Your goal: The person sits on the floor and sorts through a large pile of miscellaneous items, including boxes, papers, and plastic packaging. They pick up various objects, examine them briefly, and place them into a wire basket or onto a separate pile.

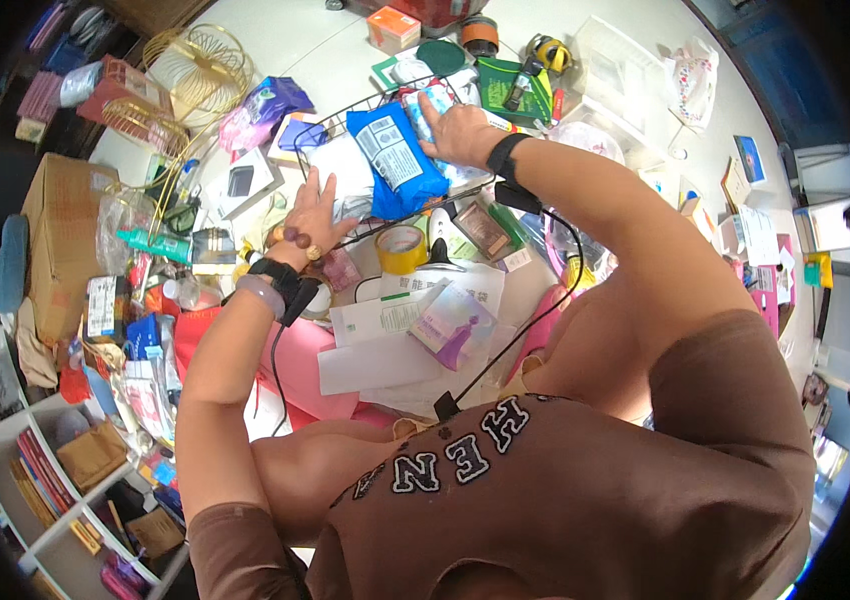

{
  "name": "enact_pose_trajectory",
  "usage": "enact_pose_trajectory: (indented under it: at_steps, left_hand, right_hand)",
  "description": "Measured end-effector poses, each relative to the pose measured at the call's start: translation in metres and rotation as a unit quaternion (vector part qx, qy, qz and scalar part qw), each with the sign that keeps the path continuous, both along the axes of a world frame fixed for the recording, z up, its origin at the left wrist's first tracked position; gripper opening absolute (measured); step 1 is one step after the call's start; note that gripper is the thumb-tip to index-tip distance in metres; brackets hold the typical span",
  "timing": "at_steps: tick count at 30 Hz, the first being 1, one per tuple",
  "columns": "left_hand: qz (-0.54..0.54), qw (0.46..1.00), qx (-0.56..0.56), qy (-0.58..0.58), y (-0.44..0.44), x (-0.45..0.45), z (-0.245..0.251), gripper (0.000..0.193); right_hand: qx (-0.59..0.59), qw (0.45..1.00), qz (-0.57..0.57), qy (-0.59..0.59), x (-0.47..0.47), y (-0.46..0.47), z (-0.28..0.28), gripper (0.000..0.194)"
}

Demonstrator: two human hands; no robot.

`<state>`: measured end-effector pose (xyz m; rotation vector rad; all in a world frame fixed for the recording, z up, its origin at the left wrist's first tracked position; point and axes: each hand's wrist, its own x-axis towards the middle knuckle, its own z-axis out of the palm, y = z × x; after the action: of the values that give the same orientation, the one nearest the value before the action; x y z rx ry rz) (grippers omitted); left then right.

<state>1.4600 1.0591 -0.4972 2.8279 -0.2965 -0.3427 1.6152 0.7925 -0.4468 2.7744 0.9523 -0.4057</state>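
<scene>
A black wire basket [365, 238] stands on the floor before me, holding a blue plastic packet [398, 157], a white package [341, 171] and a light-blue patterned packet [432, 112]. My right hand [455, 133] rests with spread fingers on the patterned packet, at the basket's right side. At the near left corner of the basket is my left hand [316, 217], fingers apart, close to the white package; whether it touches the rim I cannot tell. Just below the basket lie a roll of yellow tape [401, 249] and a brown packet [482, 229].
Gold wire racks [199, 67] and a cardboard box [64, 240] stand at left, above a white cubby shelf [42, 401]. Clear plastic bins [612, 67] and a green pouch [503, 90] lie at upper right. Cables hang from both wrists.
</scene>
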Motion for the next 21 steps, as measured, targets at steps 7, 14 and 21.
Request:
enact_pose_trajectory:
  at_steps: [7,14,21]
  left_hand:
    - [-0.011,0.998,-0.046,0.033,0.011,0.002,0.006,0.085]
    - [0.001,0.988,-0.126,0.094,0.064,-0.056,0.060,0.060]
    - [0.010,0.974,0.219,0.061,0.180,-0.108,0.153,0.012]
  right_hand:
    - [-0.005,0.996,0.075,-0.056,-0.002,-0.010,0.009,0.081]
    - [0.293,0.948,0.081,0.095,-0.052,-0.112,0.015,0.042]
    - [0.463,0.708,-0.401,0.351,-0.044,-0.133,-0.034,0.082]
